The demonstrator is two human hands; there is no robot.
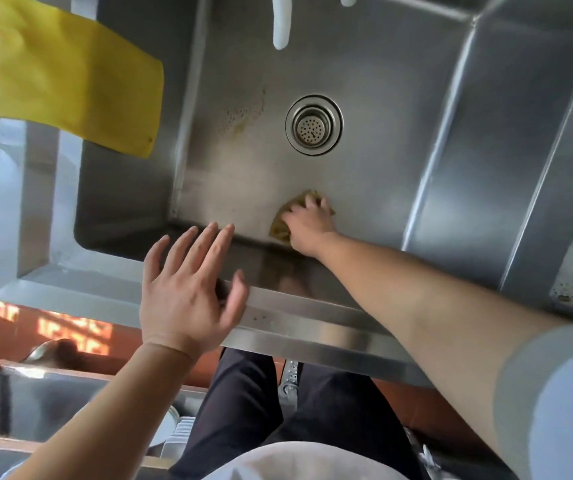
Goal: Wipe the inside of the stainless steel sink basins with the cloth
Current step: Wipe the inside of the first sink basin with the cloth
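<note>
The right hand [307,225] reaches down into the sink basin [364,81] and presses a crumpled yellow-brown cloth [280,227] flat against the basin floor, fingers spread and curled over the wad. This grip likely keeps the cloth bunched so that pressure reaches the steel. The cloth lies under the palm, at the near edge of the floor where it meets the front wall. The drain strainer [314,125] sits beyond the fingertips, well apart from them. A patch of brownish staining [243,116] lies beyond the hand and to its left.

The left hand [188,289] holds nothing; its fingers are straight and spread over the front rim [312,306], probably as a brace for balance.

A flat yellow cloth [77,81] drapes over the basin's left rim, apparently parked in reserve.

No brand, label or writing is legible.
</note>
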